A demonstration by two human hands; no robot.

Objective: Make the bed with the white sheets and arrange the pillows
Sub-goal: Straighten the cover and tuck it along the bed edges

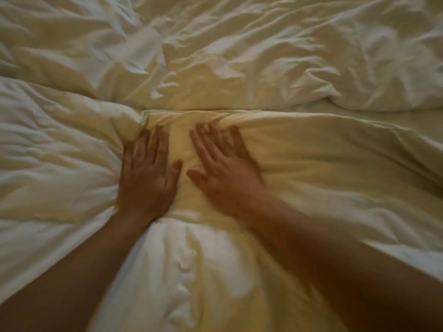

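Head view: the sheet (311, 164) fills the near half of the frame, and its far edge is a fold line running left to right across the middle. Both hands lie flat on it just near of that fold, side by side, thumbs almost meeting. The left hand (146, 173) and right hand (225, 171) have straight, spread fingers, pressing and gripping nothing. Creases fan out from the left hand. Beyond the fold a crumpled duvet (239, 56) covers the far half. Pushing while pressing could, I judge, drag the cloth into fresh wrinkles or pull the fold crooked, since the left side is bunched. No pillows show, and no container is in view
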